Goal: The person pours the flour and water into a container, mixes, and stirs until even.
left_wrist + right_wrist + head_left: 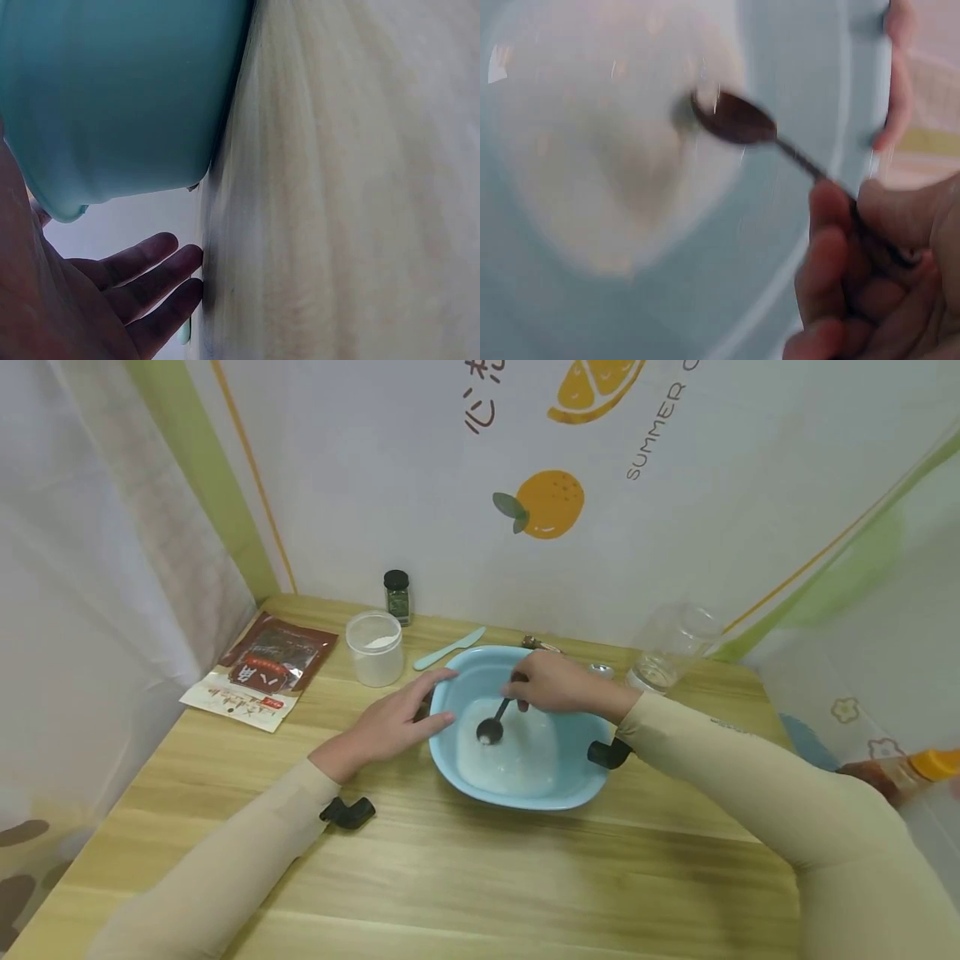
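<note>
Right hand (553,680) pinches a spoon (490,731) — long axis slanting down, bowl near-left, perhaps touching white contents (517,768); left hand (386,722), fingers straight, touches the basin (444,752); wooden table (450,893); printed cloth (405,468) beyond.

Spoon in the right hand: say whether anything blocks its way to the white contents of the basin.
Nothing visible does: the right hand holds the spoon inside the basin, its scoop end over or touching the white contents.
</note>
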The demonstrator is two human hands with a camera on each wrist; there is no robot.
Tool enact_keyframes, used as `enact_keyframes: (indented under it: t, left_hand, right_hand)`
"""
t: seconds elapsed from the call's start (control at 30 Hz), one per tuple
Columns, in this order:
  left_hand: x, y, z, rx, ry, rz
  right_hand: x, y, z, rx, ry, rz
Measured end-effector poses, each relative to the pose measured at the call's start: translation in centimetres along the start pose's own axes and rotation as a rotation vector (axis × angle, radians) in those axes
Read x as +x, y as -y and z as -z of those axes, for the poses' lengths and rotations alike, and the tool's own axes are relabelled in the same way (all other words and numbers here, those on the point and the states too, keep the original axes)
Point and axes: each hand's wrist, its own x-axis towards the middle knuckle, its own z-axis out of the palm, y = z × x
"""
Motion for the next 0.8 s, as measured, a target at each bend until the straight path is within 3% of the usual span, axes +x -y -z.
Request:
enact_keyframes:
  t: [0.1, 0.17, 0.37, 0.57, 0.7, 0.8]
  left_hand:
    - [-0.1, 0.0, 0.0, 0.005, -0.001, -0.008]
    - [0.0, 0.0, -0.1, 0.005, -0.002, -0.012]
    - [-0.2, 0.2, 0.0, -0.006, -0.013, -0.005]
    - [-0.2, 0.2, -0.1, -0.007, 0.001, -0.006]
    - [-0.1, 0.0, 0.0, -0.005, -0.006, -0.008]
    - [-0.1, 0.1, 0.0, -0.003, -0.003, -0.012]
  right_hand:
    - [-0.2, -1.1, 0.4, -0.009, -0.078, -0.09]
    - [-0.4, -1.7, 0.6, -0.018, -0.077, -0.117]
    - [-0.3, -1.8, 0.4, 0.013, 0.017, -0.042]
    - [-0.5, -2.6, 0.4, 0.03, -0.06, -0.116]
    - [-0.6, -2.8, 0.3, 0.038, -0.038, -0.09]
    - [-0.7, -2.8, 0.3, 0.027, -0.071, -0.102]
